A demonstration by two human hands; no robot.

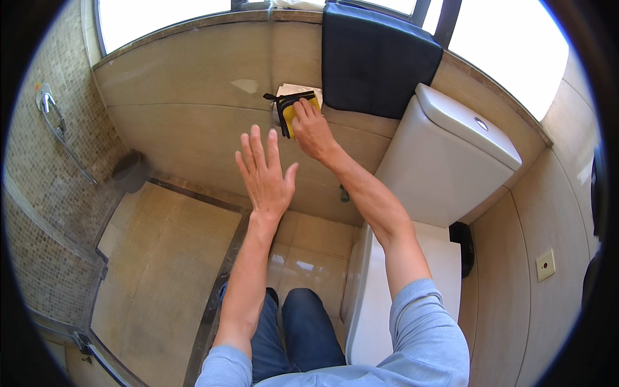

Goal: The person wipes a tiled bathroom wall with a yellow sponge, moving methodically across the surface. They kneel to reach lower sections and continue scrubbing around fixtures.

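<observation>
My right hand (312,128) presses a folded yellow cloth with black edging (289,113) against a metal toilet paper holder (293,89) on the beige tiled wall. The cloth covers much of the holder, and a black loop sticks out from its upper left corner. Lower and to the left, my left hand (266,176) is raised with its fingers spread and holds nothing. It appears near a glass panel whose edge is faint.
A white toilet (411,295) with its cistern (435,159) stands to the right. A dark towel (377,63) hangs from the window ledge above. At left are a shower floor (159,261), a dark bucket (129,173) and a hand shower (46,99).
</observation>
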